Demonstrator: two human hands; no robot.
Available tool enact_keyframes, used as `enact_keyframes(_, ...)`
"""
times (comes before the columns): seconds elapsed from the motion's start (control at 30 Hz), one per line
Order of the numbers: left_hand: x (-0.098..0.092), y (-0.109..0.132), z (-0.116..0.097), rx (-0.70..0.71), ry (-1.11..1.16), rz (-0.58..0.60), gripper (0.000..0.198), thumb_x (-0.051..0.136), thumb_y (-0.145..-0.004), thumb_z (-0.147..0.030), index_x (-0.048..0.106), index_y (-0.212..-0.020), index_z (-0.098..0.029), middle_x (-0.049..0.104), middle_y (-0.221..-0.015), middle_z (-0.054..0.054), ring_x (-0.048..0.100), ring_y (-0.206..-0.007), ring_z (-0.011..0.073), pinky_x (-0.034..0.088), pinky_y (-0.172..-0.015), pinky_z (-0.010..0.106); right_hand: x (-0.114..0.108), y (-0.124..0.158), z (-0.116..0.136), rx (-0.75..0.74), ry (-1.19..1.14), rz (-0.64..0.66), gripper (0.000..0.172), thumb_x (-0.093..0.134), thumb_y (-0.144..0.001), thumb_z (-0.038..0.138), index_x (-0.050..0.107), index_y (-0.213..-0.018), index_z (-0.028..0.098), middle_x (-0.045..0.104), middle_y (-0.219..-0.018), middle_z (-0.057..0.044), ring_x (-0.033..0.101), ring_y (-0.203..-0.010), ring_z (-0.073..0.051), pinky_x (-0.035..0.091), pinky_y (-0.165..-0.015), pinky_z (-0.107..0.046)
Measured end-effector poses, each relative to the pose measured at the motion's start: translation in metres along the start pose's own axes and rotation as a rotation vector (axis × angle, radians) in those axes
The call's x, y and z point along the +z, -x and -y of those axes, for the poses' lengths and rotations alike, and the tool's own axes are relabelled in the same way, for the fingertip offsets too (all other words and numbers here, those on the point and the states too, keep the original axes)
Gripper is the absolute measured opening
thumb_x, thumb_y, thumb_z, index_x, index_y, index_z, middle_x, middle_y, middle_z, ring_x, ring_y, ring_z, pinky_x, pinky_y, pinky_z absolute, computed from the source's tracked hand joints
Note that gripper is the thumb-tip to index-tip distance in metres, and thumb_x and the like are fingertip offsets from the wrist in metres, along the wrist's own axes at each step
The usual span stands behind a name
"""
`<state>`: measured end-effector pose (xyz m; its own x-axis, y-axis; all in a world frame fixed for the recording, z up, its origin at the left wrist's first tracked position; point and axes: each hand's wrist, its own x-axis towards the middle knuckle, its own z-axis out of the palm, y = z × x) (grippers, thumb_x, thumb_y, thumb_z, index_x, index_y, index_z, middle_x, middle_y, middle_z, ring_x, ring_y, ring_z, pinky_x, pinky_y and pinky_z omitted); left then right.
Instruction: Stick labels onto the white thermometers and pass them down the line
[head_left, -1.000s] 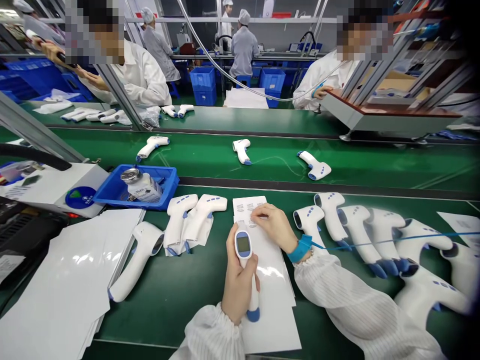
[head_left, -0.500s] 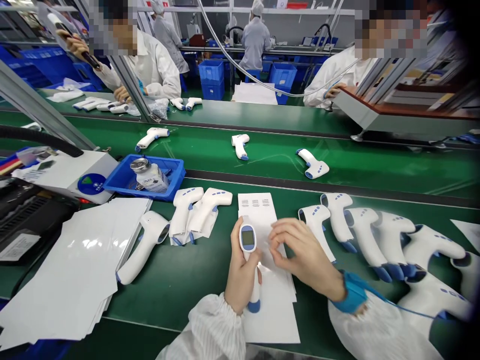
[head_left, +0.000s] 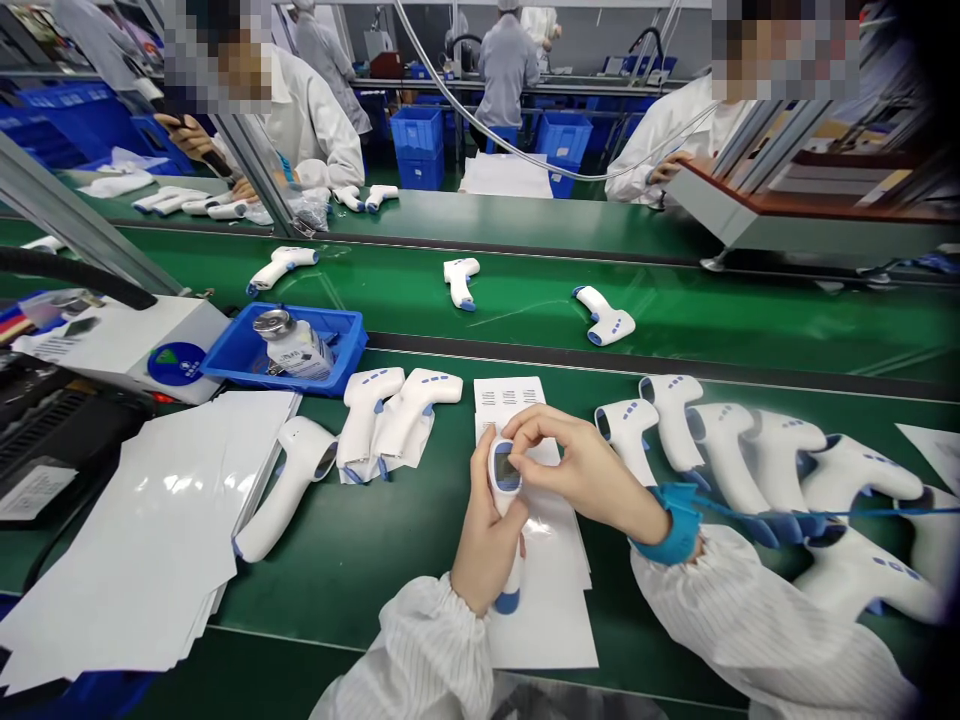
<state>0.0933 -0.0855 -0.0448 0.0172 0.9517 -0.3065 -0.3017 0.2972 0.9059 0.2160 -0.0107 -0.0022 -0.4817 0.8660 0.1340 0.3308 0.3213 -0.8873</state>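
My left hand (head_left: pixel 487 550) is closed around a white and blue infrared thermometer (head_left: pixel 508 600), its small grey screen facing up. The fingers of my right hand (head_left: pixel 574 465), pinched together, touch the upper edge of that screen; anything between the fingertips is too small to make out. A blue band circles my right wrist. Under both hands lie white sheets (head_left: pixel 551 630), the top one with small printed labels at its far end. Left of them are two thermometers (head_left: pixel 416 410) on a white pad and a single thermometer (head_left: pixel 289 490). Several more thermometers (head_left: pixel 727 450) lie at the right.
A stack of white sheets (head_left: pixel 150 530) covers the left side, near a blue tray (head_left: pixel 349 350) holding a metal-capped bottle (head_left: pixel 296 345). Beyond the bench edge, a green conveyor (head_left: pixel 525 310) carries thermometers. Two people in white work across it, beside a slanted metal post (head_left: pixel 255 160).
My right hand has moved left and onto the thermometer's screen. The thermometers on the conveyor have shifted slightly left. My left hand keeps its hold.
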Motion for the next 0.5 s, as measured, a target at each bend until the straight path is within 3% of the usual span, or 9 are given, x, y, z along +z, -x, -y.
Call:
enact_keyframes(0.13,-0.0009,-0.0003,0.0012,0.034,0.007,0.009,0.071,0.053,-0.086,-0.017,0.024,-0.145,-0.046,0.027,-0.155,0.004,0.049,-0.048,0.0020,0.044,-0.041,0.020,0.0012,-0.0053,0.0029,0.008,0.012,-0.015,0.013,0.057,-0.076,0.009,0.059,-0.071,0.021,0.067,-0.092,-0.002,0.063,-0.089,-0.018,0.050,-0.082,-0.032)
enact_keyframes(0.5,-0.0023,-0.0006,0.0008,0.040,-0.013,0.006,0.074,0.052,-0.084,-0.014,0.025,-0.145,-0.047,0.023,-0.157,0.006,0.047,-0.042,-0.0003,0.046,-0.040,0.022,-0.0005,-0.0109,0.0039,0.017,0.016,0.017,0.014,0.056,-0.073,0.007,0.058,-0.069,0.021,0.067,-0.086,-0.001,0.061,-0.081,-0.016,0.050,-0.076,-0.029)
